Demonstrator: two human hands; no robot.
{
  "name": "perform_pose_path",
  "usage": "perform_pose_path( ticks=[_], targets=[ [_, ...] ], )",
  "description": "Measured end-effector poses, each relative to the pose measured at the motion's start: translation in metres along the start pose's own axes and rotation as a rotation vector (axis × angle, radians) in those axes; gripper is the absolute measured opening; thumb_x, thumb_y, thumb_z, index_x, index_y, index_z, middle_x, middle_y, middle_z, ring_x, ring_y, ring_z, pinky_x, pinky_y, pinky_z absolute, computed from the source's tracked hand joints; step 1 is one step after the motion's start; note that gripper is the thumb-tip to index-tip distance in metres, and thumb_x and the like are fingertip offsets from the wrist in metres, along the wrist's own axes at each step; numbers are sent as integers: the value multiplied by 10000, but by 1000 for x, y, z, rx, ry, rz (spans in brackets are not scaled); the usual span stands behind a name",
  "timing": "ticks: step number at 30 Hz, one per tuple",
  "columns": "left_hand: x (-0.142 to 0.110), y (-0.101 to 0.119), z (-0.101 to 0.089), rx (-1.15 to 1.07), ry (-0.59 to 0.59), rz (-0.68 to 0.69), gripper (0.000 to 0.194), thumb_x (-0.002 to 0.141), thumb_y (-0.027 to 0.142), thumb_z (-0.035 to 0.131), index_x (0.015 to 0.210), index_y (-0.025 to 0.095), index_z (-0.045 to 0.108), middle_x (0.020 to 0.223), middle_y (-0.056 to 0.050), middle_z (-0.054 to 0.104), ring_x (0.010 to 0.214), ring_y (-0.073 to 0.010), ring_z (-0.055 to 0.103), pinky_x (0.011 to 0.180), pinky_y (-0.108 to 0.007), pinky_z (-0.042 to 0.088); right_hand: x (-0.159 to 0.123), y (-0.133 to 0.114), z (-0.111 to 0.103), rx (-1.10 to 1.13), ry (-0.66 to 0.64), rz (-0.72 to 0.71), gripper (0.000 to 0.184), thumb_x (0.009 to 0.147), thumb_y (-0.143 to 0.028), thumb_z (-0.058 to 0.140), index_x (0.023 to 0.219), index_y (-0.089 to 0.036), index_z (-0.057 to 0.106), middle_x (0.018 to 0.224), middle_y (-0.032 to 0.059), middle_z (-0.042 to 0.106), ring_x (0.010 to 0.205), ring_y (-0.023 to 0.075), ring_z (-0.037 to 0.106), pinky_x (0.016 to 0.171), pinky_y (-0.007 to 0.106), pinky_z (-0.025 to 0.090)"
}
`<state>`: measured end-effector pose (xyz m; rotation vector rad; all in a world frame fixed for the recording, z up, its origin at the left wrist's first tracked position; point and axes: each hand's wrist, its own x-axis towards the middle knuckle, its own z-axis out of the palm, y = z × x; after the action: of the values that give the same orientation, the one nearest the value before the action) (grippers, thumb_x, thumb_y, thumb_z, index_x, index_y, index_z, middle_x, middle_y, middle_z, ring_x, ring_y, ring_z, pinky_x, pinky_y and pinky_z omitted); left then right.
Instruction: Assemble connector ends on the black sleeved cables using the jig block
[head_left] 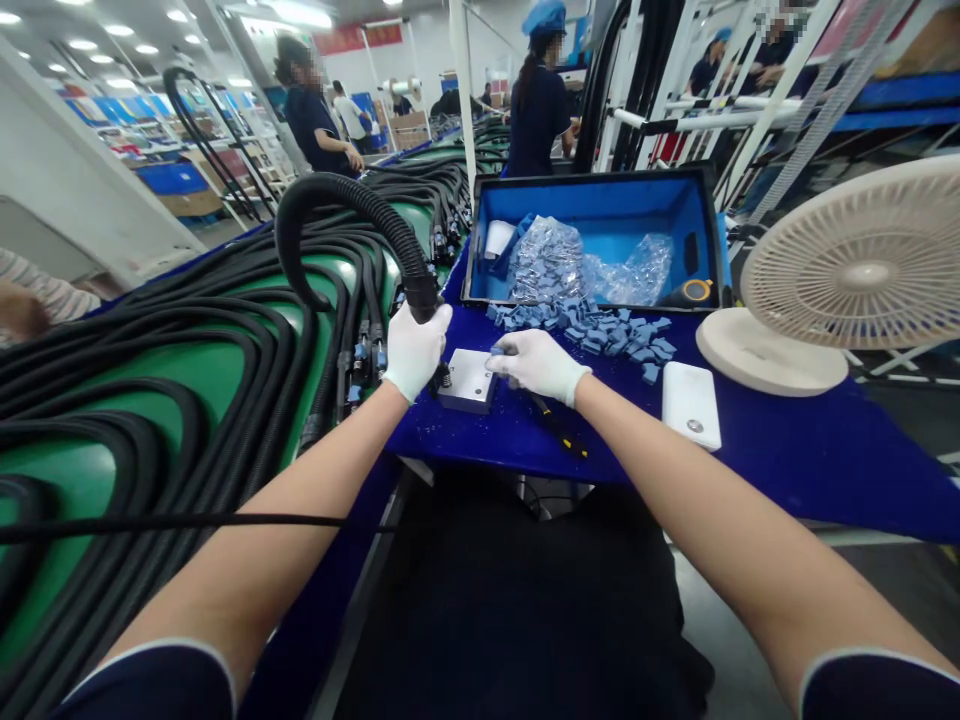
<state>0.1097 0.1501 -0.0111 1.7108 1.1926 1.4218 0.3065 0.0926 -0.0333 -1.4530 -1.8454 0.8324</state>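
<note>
A bright factory hall spreads behind, its ceiling lights (pixel 300 12) on, with one worker (pixel 315 120) beyond the belt and another, blue-capped (pixel 536 110), behind the crate. The green belt (pixel 82 460) fills the left side under looped black hoses (pixel 202 420). To its right lies the blue surface (pixel 787 460), carrying the crate (pixel 637 215) at the back and the fan (pixel 862 275) at the right.

One hose (pixel 401 245) arches over the belt; the gloved left hand (pixel 417 350) is wrapped round its end, where its long axis runs steeply down toward the surface. The right hand (pixel 536 362), gloved too, comes in from the other side, fingertips pinched on what looks like a blue clip (pixel 504 350).

Between the hands sits the metal block (pixel 466 385), right of the left hand; the right fingertips are at its right edge, contact unclear. Loose clips (pixel 611 330) lie heaped before the crate, beyond the right hand. The phone (pixel 691 405) lies near the fan, and snips (pixel 553 420) near the right wrist.
</note>
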Motion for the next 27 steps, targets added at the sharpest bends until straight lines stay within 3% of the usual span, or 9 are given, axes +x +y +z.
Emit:
perform_pose_path(
  ticks=[3,8,12,16,18,20,22,24,27],
  targets=[
    [6,-3,-8,-100,-144,-27,259,853,345,651,1030,160,618,553,34,541,486,-141,513,546,-277,439,14,-11,21,145,-110,-46,141,847,-252,616,912,-159,700,703,25,703,580,141,633,575,236,478],
    [11,-7,-15,-101,-194,37,265,843,309,670,1039,134,640,763,-31,666,703,-163,622,740,-307,510,40,-21,39,142,-84,-100,183,818,-341,652,772,-164,634,647,3,661,539,128,586,528,224,428],
    [13,-12,-13,-156,-222,-3,303,846,329,684,1075,135,637,779,-29,656,711,-162,614,701,-297,506,56,-19,45,114,-110,-104,318,780,-446,702,684,-148,650,623,11,648,535,114,547,527,226,400],
    [13,-7,-14,-204,-302,-37,321,866,415,690,1024,143,624,746,-34,645,688,-157,622,675,-281,512,60,-16,44,86,-118,-28,426,727,-562,746,708,-138,706,641,26,671,557,123,561,533,228,423],
    [12,-2,-23,-233,-269,-33,344,883,474,667,1020,165,605,788,-46,661,683,-151,636,660,-269,523,57,-17,41,63,-162,-3,463,722,-604,749,758,-142,733,653,30,687,558,132,583,531,229,440],
    [7,-1,-45,-286,-145,-33,367,902,505,626,1103,202,572,868,-50,677,666,-139,644,623,-252,530,53,-17,39,58,-204,-5,470,745,-610,738,838,-150,757,688,35,712,562,137,604,537,231,461],
    [-5,-4,-83,-303,-33,-73,390,910,498,600,1197,241,531,928,-46,685,644,-128,646,583,-236,529,49,-16,37,55,-205,-36,424,780,-560,729,914,-159,770,757,40,742,603,140,631,569,229,486],
    [-29,-9,-134,-214,4,-174,414,906,486,593,1239,250,522,946,-50,696,635,-133,654,563,-239,534,47,-12,37,30,-183,-75,342,811,-472,717,952,-166,776,826,42,761,667,144,655,622,230,507],
    [-81,-12,-215,89,1,-392,451,901,517,563,1242,222,573,946,-81,724,644,-170,677,563,-285,559,47,-7,40,-35,-162,-106,284,824,-390,698,979,-167,780,881,53,768,733,162,677,687,253,522]
  ],
)
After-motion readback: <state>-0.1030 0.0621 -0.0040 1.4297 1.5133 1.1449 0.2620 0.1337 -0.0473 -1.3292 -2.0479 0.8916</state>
